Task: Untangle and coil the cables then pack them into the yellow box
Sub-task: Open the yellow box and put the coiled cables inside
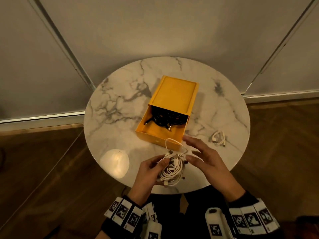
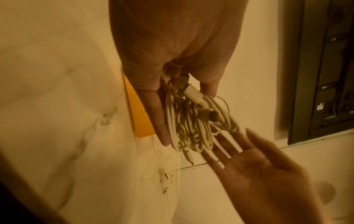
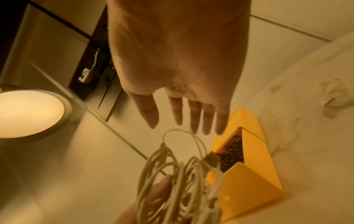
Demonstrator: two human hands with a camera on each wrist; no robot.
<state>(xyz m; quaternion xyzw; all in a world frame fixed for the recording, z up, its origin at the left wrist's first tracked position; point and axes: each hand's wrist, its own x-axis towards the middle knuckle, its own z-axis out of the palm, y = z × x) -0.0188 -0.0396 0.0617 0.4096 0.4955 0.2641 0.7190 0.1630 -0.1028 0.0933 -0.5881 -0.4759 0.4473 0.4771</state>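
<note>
Marble table (image 1: 120,94), near edge: left hand (image 1: 146,176) grips white cable coil (image 1: 172,173); right hand (image 1: 205,159) spread wide beside it, yellow box (image 1: 174,94) just beyond.

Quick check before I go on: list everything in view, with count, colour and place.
yellow box: one, yellow, table centre, drawer slid open
black cables: a bundle, black, inside the open drawer
white cable bundle: one, white, coiled, near table edge, held
small white cable: one, white, coiled, table's right side
table: one, round, white marble
left hand: grips the white cable bundle
right hand: fingers straight, beside the bundle, holding nothing
</note>
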